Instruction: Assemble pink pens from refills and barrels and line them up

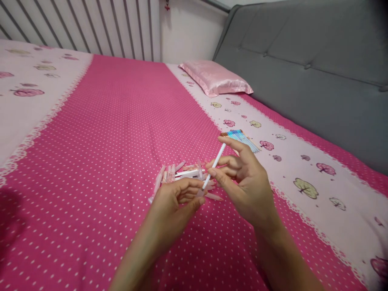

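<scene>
A slim white pen refill (216,163) slants between my hands, its upper end to the right. My right hand (247,184) pinches it between thumb and fingers, with the index fingertip near its top end. My left hand (178,202) closes thumb and fingers around a small translucent pinkish pen part (200,193) at the refill's lower end. Whether the refill sits inside that part is too small to tell. Just behind my hands lies a loose pile of pink, clear and white pen parts (171,173), partly covered by my left hand.
A flat packet with blue stick shapes (235,135) lies beyond my right hand, partly hidden by it. The pink dotted bedspread (121,121) spreads beneath everything. A pink pillow (215,76) rests by the grey padded headboard (303,68). White slats (91,28) stand at the far side.
</scene>
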`<state>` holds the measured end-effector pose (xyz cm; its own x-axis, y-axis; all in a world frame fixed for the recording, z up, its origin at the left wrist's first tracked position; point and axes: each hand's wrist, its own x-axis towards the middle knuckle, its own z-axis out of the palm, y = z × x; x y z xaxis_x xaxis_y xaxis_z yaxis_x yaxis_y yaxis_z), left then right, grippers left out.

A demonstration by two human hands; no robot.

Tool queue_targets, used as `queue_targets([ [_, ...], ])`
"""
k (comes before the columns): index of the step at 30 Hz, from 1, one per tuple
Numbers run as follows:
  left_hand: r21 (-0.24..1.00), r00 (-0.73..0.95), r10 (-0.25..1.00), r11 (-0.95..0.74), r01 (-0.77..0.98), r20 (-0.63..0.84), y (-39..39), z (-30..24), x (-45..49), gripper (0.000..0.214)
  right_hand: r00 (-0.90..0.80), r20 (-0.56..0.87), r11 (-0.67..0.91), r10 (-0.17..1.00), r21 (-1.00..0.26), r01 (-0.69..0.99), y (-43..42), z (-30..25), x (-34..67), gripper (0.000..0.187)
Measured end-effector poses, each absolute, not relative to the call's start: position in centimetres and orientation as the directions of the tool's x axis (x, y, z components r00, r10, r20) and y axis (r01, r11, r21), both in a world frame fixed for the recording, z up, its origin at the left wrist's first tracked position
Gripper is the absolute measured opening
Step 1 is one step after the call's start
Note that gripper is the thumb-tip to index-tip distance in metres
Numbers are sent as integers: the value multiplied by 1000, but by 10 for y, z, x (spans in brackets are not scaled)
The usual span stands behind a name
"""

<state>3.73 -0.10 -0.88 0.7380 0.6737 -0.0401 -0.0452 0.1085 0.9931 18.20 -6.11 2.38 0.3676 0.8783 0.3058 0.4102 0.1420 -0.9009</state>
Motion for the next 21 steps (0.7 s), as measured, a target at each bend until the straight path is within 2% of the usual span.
queue_targets([
  [10,995,707,705,100,-28,-51,-1,-3,37,20,304,261,134,916,-915,381,-59,21,178,43],
  [15,988,690,721,143,-60,-62,-1,1,37,21,251,278,149,927,-889,434,-60,18,177,31],
  [21,989,655,751,142,-44,-79,-1,1,36,21,218,305,161,927,-848,505,-60,17,176,33],
])
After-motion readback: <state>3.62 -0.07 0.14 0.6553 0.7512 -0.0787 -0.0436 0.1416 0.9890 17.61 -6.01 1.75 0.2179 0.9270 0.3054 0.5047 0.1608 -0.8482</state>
